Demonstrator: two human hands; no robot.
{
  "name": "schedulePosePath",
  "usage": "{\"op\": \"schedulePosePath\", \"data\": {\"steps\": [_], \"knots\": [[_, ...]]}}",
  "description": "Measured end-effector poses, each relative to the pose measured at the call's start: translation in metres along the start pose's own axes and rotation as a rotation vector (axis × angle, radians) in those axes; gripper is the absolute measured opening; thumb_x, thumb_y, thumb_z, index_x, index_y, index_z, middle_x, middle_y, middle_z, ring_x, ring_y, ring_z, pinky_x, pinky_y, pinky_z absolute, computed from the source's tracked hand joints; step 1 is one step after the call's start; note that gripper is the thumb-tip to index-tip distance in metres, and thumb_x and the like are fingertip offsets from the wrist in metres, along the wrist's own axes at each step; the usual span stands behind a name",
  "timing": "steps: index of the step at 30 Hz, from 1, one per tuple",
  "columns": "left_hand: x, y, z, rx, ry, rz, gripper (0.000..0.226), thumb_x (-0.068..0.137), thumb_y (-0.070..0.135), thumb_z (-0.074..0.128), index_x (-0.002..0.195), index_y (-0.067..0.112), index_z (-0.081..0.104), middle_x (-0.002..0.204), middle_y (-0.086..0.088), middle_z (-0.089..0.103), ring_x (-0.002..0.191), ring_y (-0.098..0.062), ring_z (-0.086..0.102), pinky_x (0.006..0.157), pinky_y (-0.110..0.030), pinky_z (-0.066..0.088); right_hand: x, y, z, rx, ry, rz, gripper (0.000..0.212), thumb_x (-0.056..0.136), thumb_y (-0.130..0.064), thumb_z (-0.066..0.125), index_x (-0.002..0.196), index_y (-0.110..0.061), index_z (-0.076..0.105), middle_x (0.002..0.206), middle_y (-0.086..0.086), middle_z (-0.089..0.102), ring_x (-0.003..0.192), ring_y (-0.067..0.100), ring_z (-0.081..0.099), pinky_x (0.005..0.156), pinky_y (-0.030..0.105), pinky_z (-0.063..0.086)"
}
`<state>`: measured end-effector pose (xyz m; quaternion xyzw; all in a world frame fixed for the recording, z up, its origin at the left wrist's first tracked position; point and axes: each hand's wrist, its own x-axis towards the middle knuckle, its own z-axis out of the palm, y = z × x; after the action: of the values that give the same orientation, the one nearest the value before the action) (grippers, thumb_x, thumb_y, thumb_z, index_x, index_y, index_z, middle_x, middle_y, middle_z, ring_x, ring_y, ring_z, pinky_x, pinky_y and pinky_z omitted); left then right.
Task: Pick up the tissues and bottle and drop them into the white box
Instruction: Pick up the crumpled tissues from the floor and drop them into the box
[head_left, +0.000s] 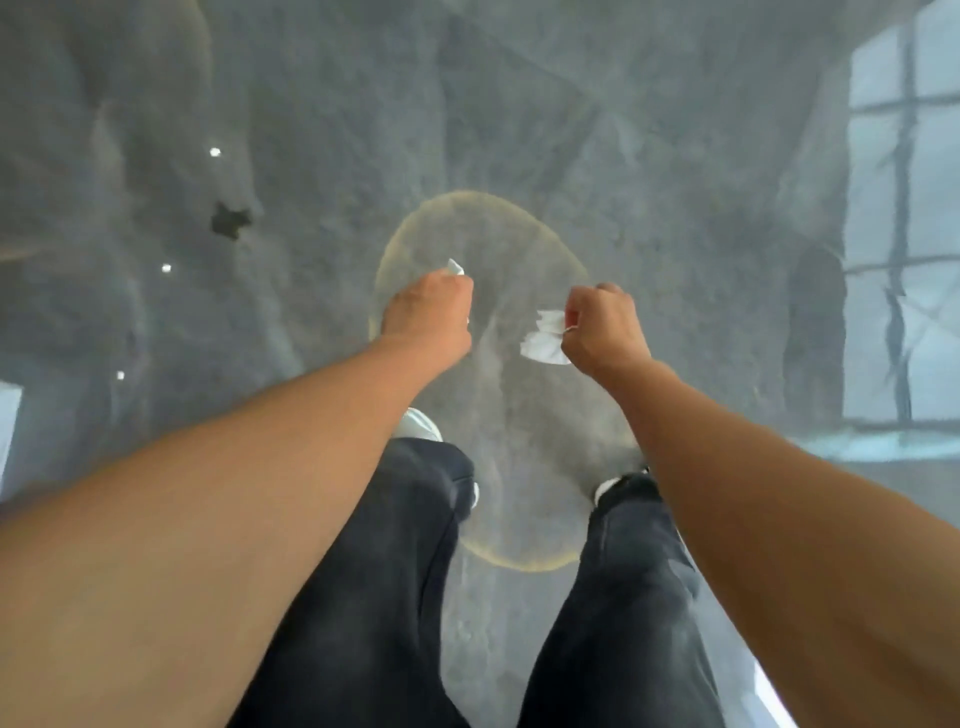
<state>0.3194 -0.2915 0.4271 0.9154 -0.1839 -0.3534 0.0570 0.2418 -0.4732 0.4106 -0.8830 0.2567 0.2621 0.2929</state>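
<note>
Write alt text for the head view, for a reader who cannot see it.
Looking straight down, a standing person's left hand and right hand are each closed on a white tissue (left tissue, right tissue) above a glossy grey floor. No bottle or white box is identifiable.

I see a glossy grey stone floor (597, 156) carrying window reflections at the right. A faint yellowish ring mark (395, 249) lies on it at centre, a small dark patch (230, 220) sits to the left, and my white shoes (418, 422) stand on it.
</note>
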Motion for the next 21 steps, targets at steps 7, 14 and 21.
{"op": "schedulePosePath", "data": {"steps": [7, 14, 21], "knots": [[-0.078, -0.213, -0.051, -0.132, 0.132, -0.343, 0.024, 0.078, 0.010, 0.058, 0.102, 0.011, 0.062, 0.106, -0.015, 0.063, 0.097, -0.038, 0.063, 0.076, -0.041, 0.051, 0.012, -0.265, 0.066, -0.212, -0.153, -0.408, 0.023, 0.072, 0.002, 0.051, 0.090, -0.004, 0.063, 0.108, 0.019, 0.053, 0.095, 0.037, 0.056, 0.074, 0.028, 0.042], [-0.169, -0.338, -0.037, -0.396, 0.189, -0.679, 0.025, 0.078, 0.011, 0.058, 0.103, 0.011, 0.062, 0.105, -0.018, 0.064, 0.098, -0.039, 0.061, 0.080, -0.043, 0.053, -0.027, -0.427, 0.164, -0.426, -0.355, -0.693, 0.022, 0.073, 0.009, 0.045, 0.082, -0.006, 0.059, 0.101, 0.014, 0.052, 0.086, 0.036, 0.055, 0.070, 0.034, 0.046], [-0.225, -0.406, -0.036, -0.610, 0.204, -0.901, 0.025, 0.079, 0.016, 0.057, 0.104, 0.013, 0.060, 0.104, -0.013, 0.061, 0.095, -0.035, 0.061, 0.075, -0.040, 0.051, -0.059, -0.511, 0.222, -0.612, -0.512, -0.810, 0.027, 0.074, 0.013, 0.046, 0.088, -0.004, 0.060, 0.103, 0.014, 0.052, 0.086, 0.037, 0.058, 0.081, 0.047, 0.054]]}}
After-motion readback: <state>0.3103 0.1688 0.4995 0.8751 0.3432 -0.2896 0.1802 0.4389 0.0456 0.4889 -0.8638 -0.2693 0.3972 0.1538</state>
